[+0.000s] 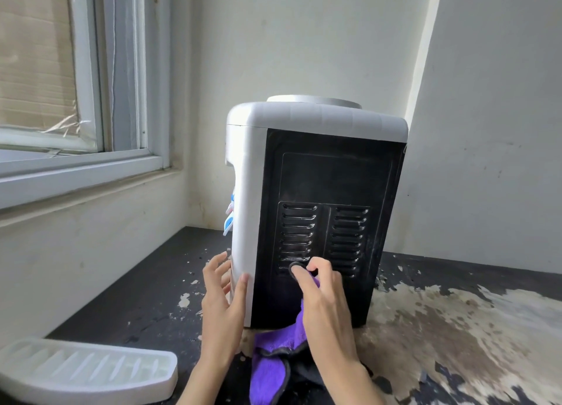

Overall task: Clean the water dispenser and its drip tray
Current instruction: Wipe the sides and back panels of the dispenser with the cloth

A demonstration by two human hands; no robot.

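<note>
Dispenser (316,210) between hands: left (223,301) flat against its side, right (322,298) clutching cloth (270,362).

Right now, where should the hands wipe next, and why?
Probably slide the purple cloth sideways along the lower vent slots. The right hand presses it at the foot of the black back panel, dust still shows pale in the slots, and the left hand steadies the water dispenser.

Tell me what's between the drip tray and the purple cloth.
The left hand and forearm cross that stretch of dark tabletop, seen from the head view.
</note>
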